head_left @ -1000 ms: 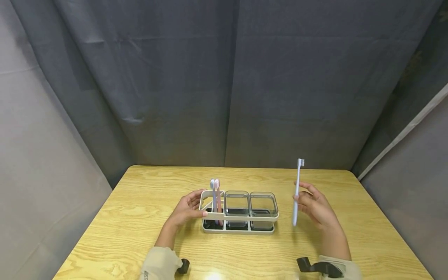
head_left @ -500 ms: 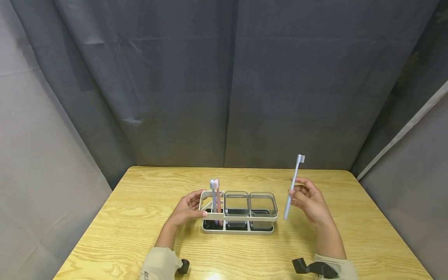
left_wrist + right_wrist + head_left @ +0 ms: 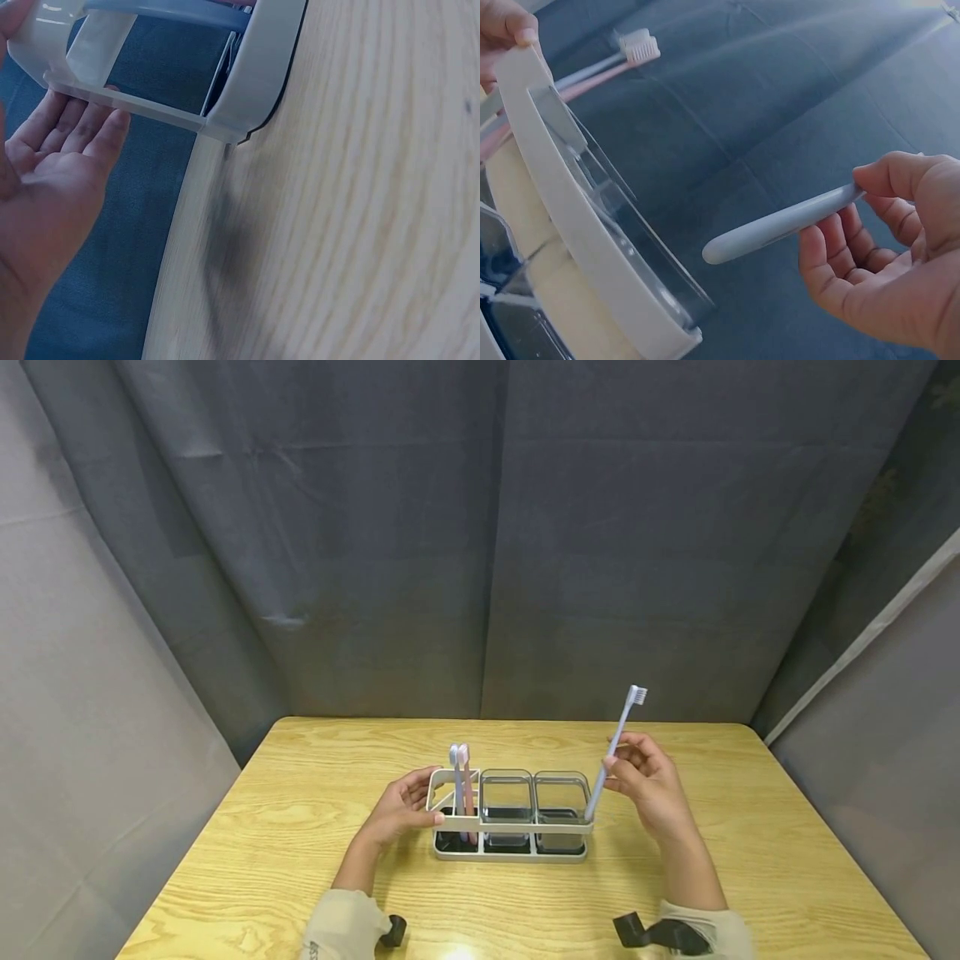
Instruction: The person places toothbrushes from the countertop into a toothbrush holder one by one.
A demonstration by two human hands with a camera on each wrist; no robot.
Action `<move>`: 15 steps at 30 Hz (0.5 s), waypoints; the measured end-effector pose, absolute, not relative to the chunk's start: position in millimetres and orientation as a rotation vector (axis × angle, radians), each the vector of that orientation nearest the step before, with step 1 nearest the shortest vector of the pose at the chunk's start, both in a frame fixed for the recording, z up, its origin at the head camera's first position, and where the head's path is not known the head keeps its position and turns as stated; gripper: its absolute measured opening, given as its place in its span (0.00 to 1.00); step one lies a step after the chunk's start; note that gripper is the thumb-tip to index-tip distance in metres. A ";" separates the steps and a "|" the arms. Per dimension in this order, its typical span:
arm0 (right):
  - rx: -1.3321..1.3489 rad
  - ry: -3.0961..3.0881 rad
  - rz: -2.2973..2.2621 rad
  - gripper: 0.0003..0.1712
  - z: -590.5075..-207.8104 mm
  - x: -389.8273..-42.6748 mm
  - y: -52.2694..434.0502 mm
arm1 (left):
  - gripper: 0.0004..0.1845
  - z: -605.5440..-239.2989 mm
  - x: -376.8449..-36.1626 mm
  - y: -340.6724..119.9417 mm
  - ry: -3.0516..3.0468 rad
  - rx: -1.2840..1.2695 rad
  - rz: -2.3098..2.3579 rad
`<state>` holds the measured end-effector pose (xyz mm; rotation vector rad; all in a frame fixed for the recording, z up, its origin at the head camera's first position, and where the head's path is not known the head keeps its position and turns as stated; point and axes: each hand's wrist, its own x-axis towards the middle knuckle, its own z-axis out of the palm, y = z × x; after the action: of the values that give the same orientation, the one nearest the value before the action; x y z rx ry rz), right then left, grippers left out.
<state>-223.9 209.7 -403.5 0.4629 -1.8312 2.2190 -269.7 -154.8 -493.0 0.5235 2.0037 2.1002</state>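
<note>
On the wooden table (image 3: 300, 827), the left hand (image 3: 401, 806) lies flat against the rack (image 3: 512, 852); only the right wrist view shows the right hand (image 3: 892, 255) pinching the toothbrush (image 3: 780, 223).

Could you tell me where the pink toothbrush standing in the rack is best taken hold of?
Pinch the pink toothbrush on its neck just below the bristle head, coming from above. It stands near upright in the rack's left slot, touching the blue toothbrush, so only its upper part is free.

Matt plastic toothbrush (image 3: 613, 750), smooth cream plastic rack (image 3: 513, 827) with clear cups (image 3: 507, 802), grained wooden table (image 3: 300, 827)
</note>
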 end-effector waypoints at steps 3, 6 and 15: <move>0.489 -1.860 2.175 0.13 -401.5 -223.2 203.5 | 0.42 -492.7 -269.4 -154.9 2.004 0.521 2.101; 0.538 -1.881 2.130 0.13 -401.4 -223.3 196.8 | 0.42 -492.3 -269.4 -154.9 2.005 0.519 2.102; 0.595 -1.884 2.093 0.11 -399.3 -225.1 179.2 | 0.42 -492.2 -269.7 -155.2 2.009 0.524 2.098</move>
<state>-225.1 179.2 -399.3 0.5945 -1.8844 2.0935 -269.7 -155.2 -492.2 0.5238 2.0086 2.0978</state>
